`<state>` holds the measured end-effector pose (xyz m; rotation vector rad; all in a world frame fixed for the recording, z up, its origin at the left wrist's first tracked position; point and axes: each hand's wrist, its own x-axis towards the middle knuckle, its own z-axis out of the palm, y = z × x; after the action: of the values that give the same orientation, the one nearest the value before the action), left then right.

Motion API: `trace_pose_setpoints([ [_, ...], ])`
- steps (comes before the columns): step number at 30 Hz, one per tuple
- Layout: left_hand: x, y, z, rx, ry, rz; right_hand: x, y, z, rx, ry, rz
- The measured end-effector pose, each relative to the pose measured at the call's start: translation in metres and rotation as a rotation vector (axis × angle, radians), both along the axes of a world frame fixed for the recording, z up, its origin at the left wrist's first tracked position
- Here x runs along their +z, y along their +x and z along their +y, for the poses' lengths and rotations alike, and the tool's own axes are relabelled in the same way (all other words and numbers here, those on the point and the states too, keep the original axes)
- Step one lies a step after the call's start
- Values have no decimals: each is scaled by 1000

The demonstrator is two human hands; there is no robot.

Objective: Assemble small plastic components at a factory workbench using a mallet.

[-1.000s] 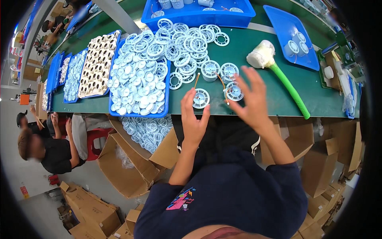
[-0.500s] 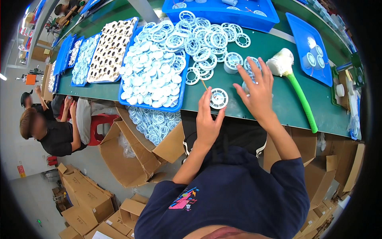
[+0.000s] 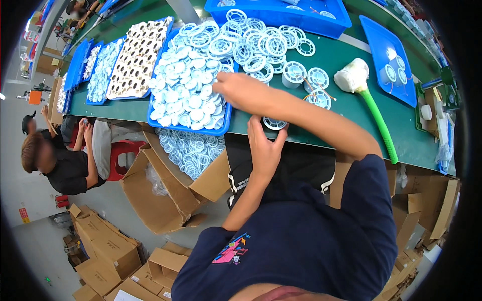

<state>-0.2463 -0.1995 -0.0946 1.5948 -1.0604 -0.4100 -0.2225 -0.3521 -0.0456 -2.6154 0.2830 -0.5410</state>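
Observation:
My right hand reaches across to the left, over the right side of a blue tray heaped with small pale-blue discs. Its fingers are bent together at the pile; what they pinch, if anything, is hidden. At the table's front edge my left hand has thumb and fingers round a white cylindrical part with a slotted ring top. My right forearm passes just above that part and covers some of it. Similar white cylinders with thin wires stand on the green table beyond the forearm.
Loose slotted rings are piled behind the discs. A green-handled mallet lies to the right, before a blue tray of cylinders. A big blue bin stands behind. Below the table sits an open carton. Another person sits far left.
My right hand has swung left from the cylinders to the disc pile, its fingers now drawn in. The left hand stays at the same white part. The cylinders at the right are now uncovered.

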Motion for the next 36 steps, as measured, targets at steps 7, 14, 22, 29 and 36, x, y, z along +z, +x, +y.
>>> trace_pose_setpoints([
  [7,0,5,4,71,29,-204,57,-100,14,-185,485,30],
  [14,-4,4,3,33,22,-200,39,-113,35,-281,482,10],
  [22,-5,3,1,31,12,-201,46,-84,7,-191,91,128],
  [29,-9,2,0,67,-9,-214,18,-45,-26,42,-126,337],
  [36,-5,3,2,-4,-92,-245,56,-109,-9,-281,177,-112],
])
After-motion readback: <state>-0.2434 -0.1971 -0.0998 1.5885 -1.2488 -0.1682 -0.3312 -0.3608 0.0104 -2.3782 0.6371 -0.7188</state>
